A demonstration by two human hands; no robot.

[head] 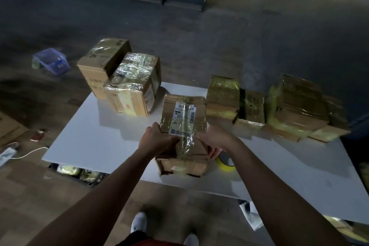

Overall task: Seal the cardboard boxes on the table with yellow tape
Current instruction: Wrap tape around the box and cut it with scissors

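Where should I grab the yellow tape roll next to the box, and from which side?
From above, on its near right side. The yellow tape roll seems to lie flat, hole up, so put fingers in the hole and thumb on the outer rim. The box blocks its left, and the right hand holding the box partly covers it.

The yellow tape roll (225, 164) is half hidden behind the right forearm (249, 158), label (184, 118) print on the middle box (169, 110) is too blurry to read, and the boxes at right (295, 106) are smeared.
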